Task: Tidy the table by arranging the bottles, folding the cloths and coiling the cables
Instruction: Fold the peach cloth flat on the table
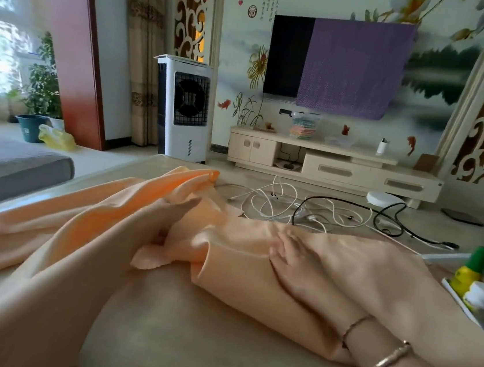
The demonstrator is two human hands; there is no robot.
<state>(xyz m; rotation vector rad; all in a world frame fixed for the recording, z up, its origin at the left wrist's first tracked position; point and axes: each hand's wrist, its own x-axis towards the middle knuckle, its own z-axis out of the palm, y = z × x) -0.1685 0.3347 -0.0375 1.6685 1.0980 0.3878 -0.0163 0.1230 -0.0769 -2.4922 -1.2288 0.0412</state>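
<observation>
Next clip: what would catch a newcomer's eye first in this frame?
The peach cloth sprawled across the table's near half, with the left hand gripping a fold and the right hand pressed flat on it. Behind it lies a tangle of white and black cables; bottles cluster at the right edge.

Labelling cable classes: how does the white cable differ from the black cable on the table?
The thin white cable lies in many overlapping loops, a tangle just beyond the peach cloth. The thicker black cable makes one broad arc and a few small curls, further right, running towards the green-capped yellow bottle. The white cable has far more turns than the black. Both lie uncoiled on the beige table, crossing each other, with neither hand touching them.
</observation>
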